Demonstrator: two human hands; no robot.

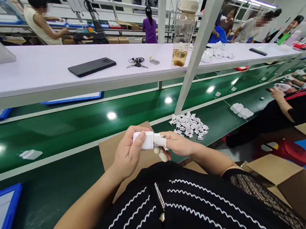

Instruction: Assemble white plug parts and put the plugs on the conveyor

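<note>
My left hand (128, 153) is closed around a white power adapter (147, 141), its thumb lying across the front face. My right hand (177, 144) wears white finger covers and has its fingers pressed together at the adapter's right end. A small bit of metal, like a plug pin, shows by those fingertips; the fingers hide the rest of that end. Both hands are just above a cardboard sheet (113, 148) at the bench edge. Just beyond my right hand lies a pile of small white plastic parts (189, 125).
A white shelf (48, 74) crosses ahead, bearing a phone (92, 67), keys (137, 64) and a bottle (182, 35). Under it runs a green conveyor belt (136, 107). A blue-rimmed tray (5, 215) is at left, an open carton (280, 175) at right. Co-workers sit beyond and to the right.
</note>
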